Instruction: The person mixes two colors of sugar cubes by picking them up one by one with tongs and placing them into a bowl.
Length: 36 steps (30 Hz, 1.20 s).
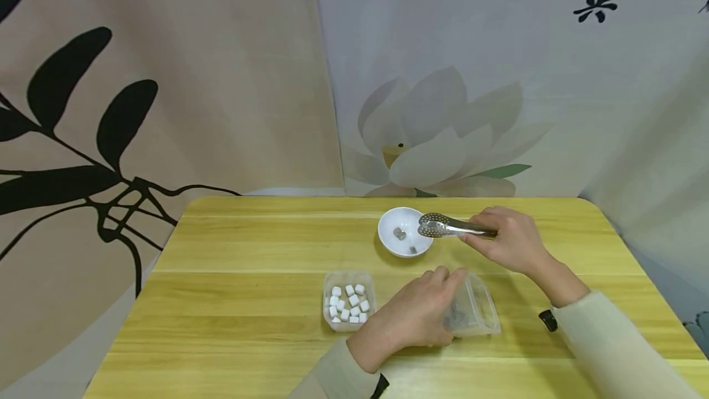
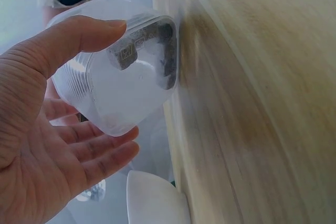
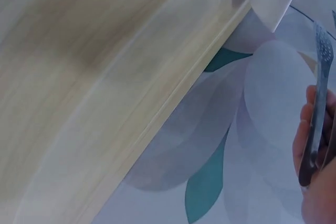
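Note:
My left hand [image 1: 415, 310] holds a clear plastic container [image 1: 475, 308] tipped on its side at the table. In the left wrist view the thumb lies over one side of the container [image 2: 126, 98], and dark grey cubes [image 2: 125, 55] show through its wall. My right hand [image 1: 506, 239] grips metal tongs [image 1: 440, 225] with perforated tips. Those tips hang over the right rim of a white bowl [image 1: 389, 240]; whether anything is between them cannot be told. Small grey cubes [image 1: 399, 233] lie in the bowl. The right wrist view shows the tongs [image 3: 318, 114] along the fingers.
A second clear plastic container [image 1: 327, 277], holding several white cubes [image 1: 354, 300], stands left of my left hand. All of this is on a wooden table [image 1: 232, 300]. A printed curtain [image 1: 266, 79] hangs behind the table's far edge.

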Tool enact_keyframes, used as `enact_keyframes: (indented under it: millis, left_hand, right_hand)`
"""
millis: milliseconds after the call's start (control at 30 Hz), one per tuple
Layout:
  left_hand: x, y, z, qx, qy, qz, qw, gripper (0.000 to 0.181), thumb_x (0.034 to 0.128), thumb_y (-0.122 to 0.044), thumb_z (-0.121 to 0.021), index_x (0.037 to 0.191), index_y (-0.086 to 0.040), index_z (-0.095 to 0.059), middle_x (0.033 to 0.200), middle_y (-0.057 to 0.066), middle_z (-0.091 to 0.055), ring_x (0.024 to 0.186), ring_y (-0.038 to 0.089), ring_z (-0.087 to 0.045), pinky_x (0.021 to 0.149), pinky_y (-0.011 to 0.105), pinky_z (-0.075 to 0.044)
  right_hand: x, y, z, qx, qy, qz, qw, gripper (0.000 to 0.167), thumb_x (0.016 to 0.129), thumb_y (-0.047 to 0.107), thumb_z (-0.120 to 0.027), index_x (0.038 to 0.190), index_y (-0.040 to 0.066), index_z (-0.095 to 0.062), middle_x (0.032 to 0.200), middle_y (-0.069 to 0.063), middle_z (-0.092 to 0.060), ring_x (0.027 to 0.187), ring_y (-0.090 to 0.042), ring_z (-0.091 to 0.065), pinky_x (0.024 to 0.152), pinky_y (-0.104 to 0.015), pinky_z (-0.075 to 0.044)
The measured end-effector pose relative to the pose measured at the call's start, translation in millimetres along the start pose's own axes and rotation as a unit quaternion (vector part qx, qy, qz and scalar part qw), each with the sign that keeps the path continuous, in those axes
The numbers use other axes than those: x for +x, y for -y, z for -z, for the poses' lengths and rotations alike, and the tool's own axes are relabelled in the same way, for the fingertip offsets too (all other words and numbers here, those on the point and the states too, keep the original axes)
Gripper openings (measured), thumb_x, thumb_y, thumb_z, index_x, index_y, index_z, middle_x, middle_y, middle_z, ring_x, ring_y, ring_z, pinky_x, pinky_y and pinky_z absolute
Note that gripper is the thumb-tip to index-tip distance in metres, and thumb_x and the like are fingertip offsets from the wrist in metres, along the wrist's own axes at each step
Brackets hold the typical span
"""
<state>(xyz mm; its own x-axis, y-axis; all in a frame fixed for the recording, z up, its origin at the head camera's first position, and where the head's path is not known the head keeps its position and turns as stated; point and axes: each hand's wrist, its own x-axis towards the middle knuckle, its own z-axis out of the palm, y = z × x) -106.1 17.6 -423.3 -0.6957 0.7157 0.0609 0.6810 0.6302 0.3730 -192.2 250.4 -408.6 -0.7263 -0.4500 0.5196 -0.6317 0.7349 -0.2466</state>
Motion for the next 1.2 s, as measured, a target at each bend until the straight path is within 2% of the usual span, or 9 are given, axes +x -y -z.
enact_keyframes:
  millis: [233,433,567,667,767,867,967,1067,1200]
  left_hand:
    - [0.6,-1.9,-1.3,-0.002,0.003,0.01,0.9999,0.104,0.067,-0.032,-0.1,0.15,-0.014,-0.039,0.111,0.0,-0.053,0.089,0.009,-0.05,0.071,0.018,-0.045]
    - [0.6,-1.7,-1.4,-0.004,0.014,0.018,0.9997,0.109,0.0691,-0.032,-0.098,0.157,-0.013,-0.035,0.119,0.001,-0.055,0.095,0.009,-0.052,0.076,0.018,-0.047]
    - [0.1,-1.6,-2.0,0.0,0.014,0.02,0.9997,0.11,0.0692,-0.032,-0.098,0.157,-0.013,-0.035,0.12,0.002,-0.055,0.096,0.009,-0.052,0.077,0.019,-0.048]
    - [0.0,-1.7,-2.5,0.004,0.012,0.019,0.9997,0.11,0.0692,-0.032,-0.098,0.157,-0.013,-0.035,0.121,0.002,-0.056,0.097,0.01,-0.052,0.079,0.019,-0.048]
    - [0.2,-1.3,-2.5,0.006,0.01,0.016,0.9998,0.109,0.0692,-0.032,-0.098,0.156,-0.012,-0.035,0.12,0.002,-0.056,0.097,0.01,-0.053,0.079,0.019,-0.048]
    - [0.4,-0.9,-2.4,0.007,0.008,0.015,0.9998,0.109,0.0693,-0.032,-0.098,0.156,-0.012,-0.035,0.12,0.002,-0.055,0.096,0.01,-0.052,0.078,0.019,-0.047]
    - [0.3,-0.7,-2.2,0.008,0.007,0.016,0.9998,0.108,0.0693,-0.032,-0.098,0.155,-0.012,-0.036,0.119,0.002,-0.055,0.096,0.01,-0.052,0.078,0.019,-0.047]
    - [0.1,-0.9,-2.2,0.01,0.007,0.015,0.9998,0.108,0.0693,-0.032,-0.097,0.155,-0.012,-0.036,0.12,0.002,-0.055,0.097,0.01,-0.052,0.078,0.019,-0.047]
    - [0.1,-1.1,-2.1,0.011,0.007,0.014,0.9998,0.108,0.0691,-0.032,-0.098,0.156,-0.012,-0.036,0.12,0.002,-0.056,0.098,0.011,-0.053,0.079,0.019,-0.048]
  right_hand:
    - [-20.9,-6,21,-0.013,0.012,-0.028,0.9994,0.029,0.076,0.023,-0.089,0.102,0.012,-0.081,0.093,0.0,-0.075,0.067,-0.01,-0.062,0.057,-0.033,-0.05]
    - [-43.6,-12,47,-0.028,-0.022,-0.01,0.9993,0.03,0.074,0.028,-0.091,0.1,0.015,-0.081,0.091,0.003,-0.074,0.066,-0.01,-0.063,0.054,-0.027,-0.047]
    - [-58.3,-15,63,-0.027,-0.048,0.015,0.9984,0.034,0.078,0.042,-0.089,0.098,0.015,-0.081,0.09,0.001,-0.075,0.07,-0.017,-0.067,0.056,-0.024,-0.047]
    - [-69.8,-17,71,-0.025,-0.06,0.028,0.9975,0.042,0.086,0.056,-0.08,0.096,0.016,-0.081,0.089,0.002,-0.074,0.072,-0.016,-0.066,0.057,-0.023,-0.047]
    - [-80.3,-19,76,-0.016,-0.062,0.036,0.9973,0.047,0.088,0.063,-0.074,0.095,0.017,-0.081,0.088,0.004,-0.074,0.074,-0.012,-0.065,0.059,-0.022,-0.047]
    - [-88.2,-20,78,-0.013,-0.052,0.043,0.9976,0.043,0.085,0.06,-0.079,0.094,0.018,-0.081,0.088,0.006,-0.073,0.074,-0.011,-0.066,0.062,-0.023,-0.049]
    - [-94.2,-18,79,-0.015,-0.035,0.044,0.9983,0.034,0.074,0.047,-0.091,0.094,0.02,-0.081,0.09,0.01,-0.073,0.074,-0.011,-0.067,0.065,-0.022,-0.051]
    - [-97.9,-16,77,-0.01,-0.021,0.047,0.9986,0.036,0.065,0.036,-0.095,0.095,0.023,-0.081,0.092,0.013,-0.072,0.074,-0.009,-0.067,0.065,-0.02,-0.052]
    - [-98.2,-13,69,0.011,-0.005,0.067,0.9977,0.029,0.076,0.043,-0.091,0.095,0.025,-0.079,0.093,0.016,-0.071,0.074,-0.005,-0.066,0.063,-0.019,-0.051]
